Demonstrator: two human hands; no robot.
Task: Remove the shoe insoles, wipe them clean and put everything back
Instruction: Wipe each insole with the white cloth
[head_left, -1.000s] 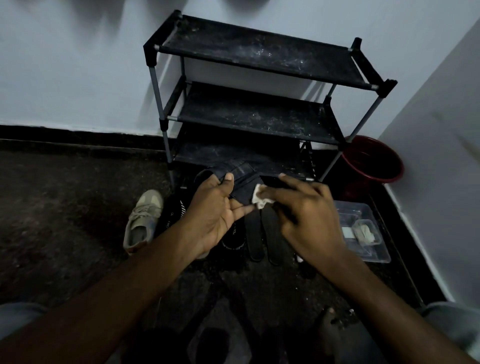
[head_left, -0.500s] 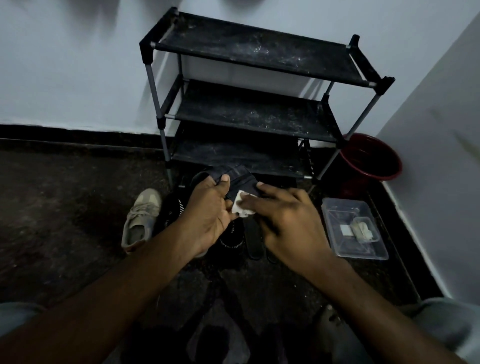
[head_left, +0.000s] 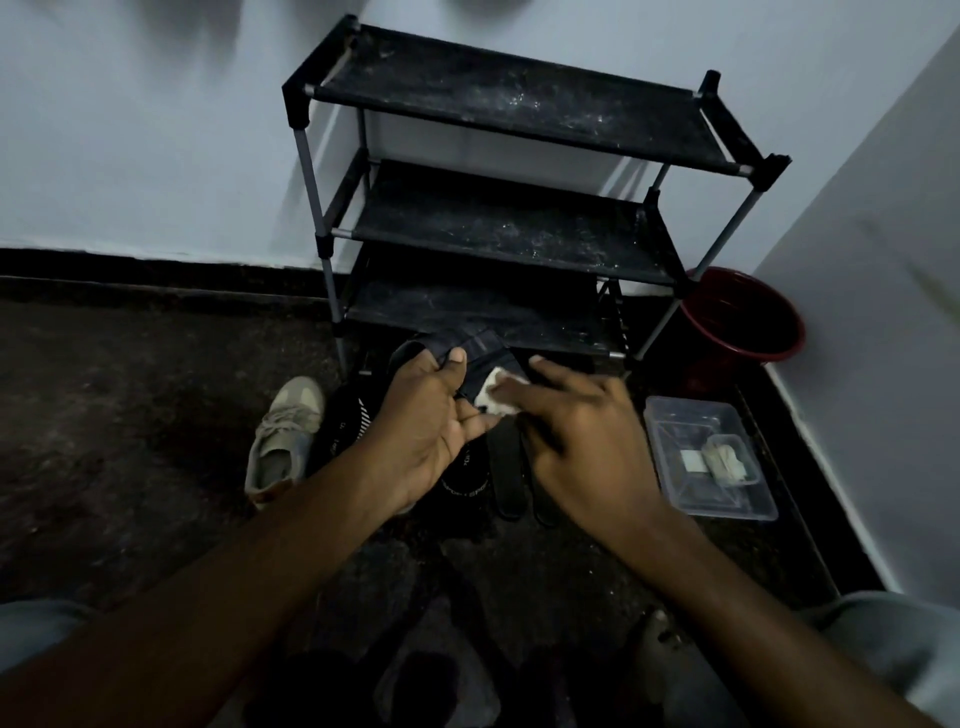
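My left hand (head_left: 434, 415) holds a dark insole (head_left: 485, 356) up in front of the shoe rack, thumb pinching its upper face. My right hand (head_left: 576, 431) presses a small white wipe (head_left: 496, 396) against the insole with straight fingers. Under my hands on the floor lie a black shoe (head_left: 467, 480) with white lettering and two dark insoles (head_left: 511, 478) side by side. A beige sneaker (head_left: 283, 441) lies to the left of them.
A black three-shelf rack (head_left: 509, 228) stands against the white wall. A red bucket (head_left: 743, 317) sits to its right in the corner. A clear plastic box (head_left: 709, 457) with wipes lies on the floor by the right wall. My knees show at both bottom corners.
My right hand slid the wipe leftward along the insole, then back a little. My left hand kept its grip on the insole.
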